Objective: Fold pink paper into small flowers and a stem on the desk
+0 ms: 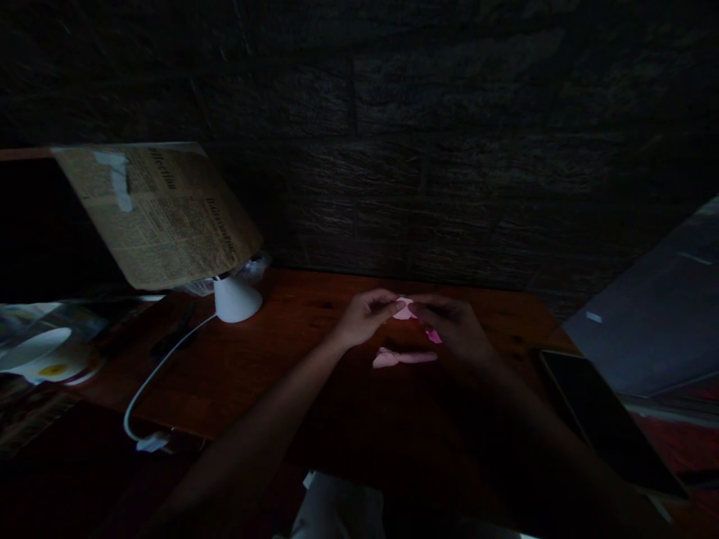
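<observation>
Both my hands are raised over the wooden table near its far edge, close together. My left hand (369,316) pinches the left side of a small, thin light-pink piece (404,308), thumb in front. On the other side, my right hand (454,326) has its fingers closed at the same piece. A brighter pink piece (434,336) shows beneath the right fingers; whether it joins the lighter one I cannot tell. Below the hands lies another light-pink piece (401,358), wide and crumpled at its left end, narrow at the right. The dim light hides what these pieces are made of.
A lamp with a newsprint shade (168,217) and white base (237,299) stands left, its white cord (149,385) running over the table's front edge. A white cup (48,355) is at far left. A dark tablet-like slab (610,423) lies right. A brick-patterned wall (393,172) rises behind.
</observation>
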Motion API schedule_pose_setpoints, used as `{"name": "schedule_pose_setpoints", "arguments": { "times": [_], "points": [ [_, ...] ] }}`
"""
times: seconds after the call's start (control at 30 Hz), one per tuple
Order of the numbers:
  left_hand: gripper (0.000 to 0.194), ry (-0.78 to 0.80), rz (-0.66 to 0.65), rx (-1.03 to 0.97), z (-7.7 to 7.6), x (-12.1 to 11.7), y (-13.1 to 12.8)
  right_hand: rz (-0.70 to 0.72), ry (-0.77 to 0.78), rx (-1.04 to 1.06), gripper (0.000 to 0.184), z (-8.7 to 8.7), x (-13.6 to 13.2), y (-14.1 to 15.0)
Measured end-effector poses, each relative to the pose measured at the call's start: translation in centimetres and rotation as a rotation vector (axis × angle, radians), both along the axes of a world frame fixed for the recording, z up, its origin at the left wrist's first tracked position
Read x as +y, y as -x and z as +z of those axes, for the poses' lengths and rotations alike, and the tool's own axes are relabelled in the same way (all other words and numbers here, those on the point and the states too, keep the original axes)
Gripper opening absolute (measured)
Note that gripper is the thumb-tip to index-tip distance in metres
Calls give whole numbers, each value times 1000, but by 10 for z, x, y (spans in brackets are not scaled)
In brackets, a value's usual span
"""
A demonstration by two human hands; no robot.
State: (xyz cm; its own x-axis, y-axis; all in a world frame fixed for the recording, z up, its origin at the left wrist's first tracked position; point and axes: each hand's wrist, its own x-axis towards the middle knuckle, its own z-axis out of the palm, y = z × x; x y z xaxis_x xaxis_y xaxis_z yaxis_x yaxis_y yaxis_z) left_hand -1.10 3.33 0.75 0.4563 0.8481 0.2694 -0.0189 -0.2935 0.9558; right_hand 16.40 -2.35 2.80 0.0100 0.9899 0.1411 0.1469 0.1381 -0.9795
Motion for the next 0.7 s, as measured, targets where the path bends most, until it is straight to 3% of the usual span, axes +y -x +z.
{"name": "schedule_pose_setpoints", "arguments": {
  "times": [0.13, 0.3, 0.43, 0.7],
  "points": [
    [25, -96, 76, -33, 1, -2, -2, -15, -21, 7, 36, -2, 0, 2],
    [26, -99, 142, -49, 0, -5, -5, -32, -25, 28, 39, -6, 1, 6],
    [27, -80, 111, -21, 0, -4, -5, -22, -37, -15, 40, -10, 3, 5],
    [35, -221, 26, 160, 0, -4, -1, -19, -36, -2, 40, -8, 2, 5]
  ]
}}
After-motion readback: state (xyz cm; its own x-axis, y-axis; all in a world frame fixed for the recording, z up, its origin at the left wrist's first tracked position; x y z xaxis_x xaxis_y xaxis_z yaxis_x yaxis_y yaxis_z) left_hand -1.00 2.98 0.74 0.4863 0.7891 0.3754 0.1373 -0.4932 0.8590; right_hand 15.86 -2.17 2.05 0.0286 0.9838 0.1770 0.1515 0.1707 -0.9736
